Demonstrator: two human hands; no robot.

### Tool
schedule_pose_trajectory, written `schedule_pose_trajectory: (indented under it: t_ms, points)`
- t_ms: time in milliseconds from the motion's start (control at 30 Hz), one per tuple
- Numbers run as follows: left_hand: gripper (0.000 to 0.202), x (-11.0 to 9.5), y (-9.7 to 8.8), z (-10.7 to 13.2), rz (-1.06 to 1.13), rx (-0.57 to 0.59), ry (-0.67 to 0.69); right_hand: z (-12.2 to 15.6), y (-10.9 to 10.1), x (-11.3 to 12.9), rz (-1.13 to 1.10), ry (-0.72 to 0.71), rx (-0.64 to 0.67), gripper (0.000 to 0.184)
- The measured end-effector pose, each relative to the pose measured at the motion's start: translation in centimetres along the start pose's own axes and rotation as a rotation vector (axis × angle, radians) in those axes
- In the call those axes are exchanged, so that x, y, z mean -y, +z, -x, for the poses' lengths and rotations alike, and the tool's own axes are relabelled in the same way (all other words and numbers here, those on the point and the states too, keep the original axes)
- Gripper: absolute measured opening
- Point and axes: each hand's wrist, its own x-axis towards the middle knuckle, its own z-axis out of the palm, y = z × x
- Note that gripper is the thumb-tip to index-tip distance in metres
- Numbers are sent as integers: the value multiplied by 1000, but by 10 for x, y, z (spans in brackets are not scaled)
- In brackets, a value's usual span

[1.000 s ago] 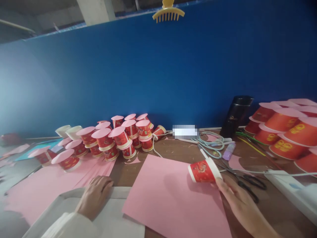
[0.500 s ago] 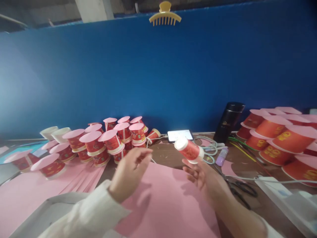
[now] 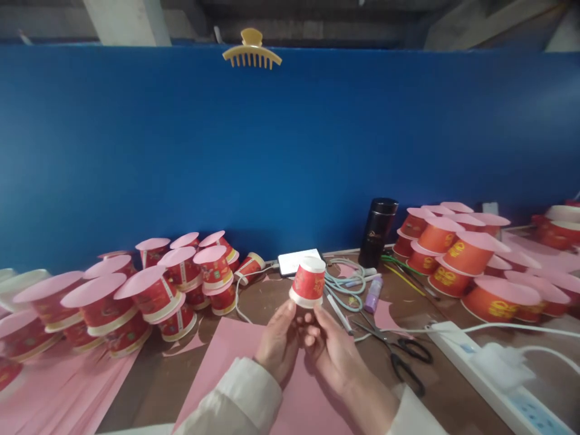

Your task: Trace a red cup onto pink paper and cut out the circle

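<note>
A small red paper cup with gold print is held upside down in front of me, its white base on top. My left hand grips its rim from the left with thumb and fingertips. My right hand holds the rim from the right and below. Both hands hover above a pink paper sheet lying on the brown table.
Red cups capped with pink discs are piled at the left, and larger ones at the right. Black scissors, a purple glue stick, coiled cables, a phone, a black flask and a white power strip lie nearby. A blue wall closes the back.
My right hand lifted the cup from the pink sheet and turned it upside down. My left hand left the white tray and joined it on the cup. The view shifted right.
</note>
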Motion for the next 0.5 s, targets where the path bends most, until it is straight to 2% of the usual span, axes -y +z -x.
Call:
schedule_pose_trajectory:
  t_ms: [67,100,200,267,400,467,500]
  points:
    - [33,-2,-6,-3,40,-14,-20,1,-1,-3,210,-33,-13,29]
    - [31,-3,-8,-4,76,-35,-14,0,-3,-1,387,-78,-22,33]
    - [19,-7,-12,-8,229,-177,45,-6,-9,29,1067,-284,-88,45]
    - [16,-9,-11,-9,297,-247,32,-16,-14,65,1159,-386,-206,47]
    - [13,-13,-7,-10,345,-240,1,-41,-23,138,1310,-547,-495,47]
    - [13,-14,-7,-11,350,-242,7,-48,-26,155,1431,-561,-564,47]
    - [14,-13,-7,-11,347,-241,5,-50,-27,156,1515,-541,-559,43]
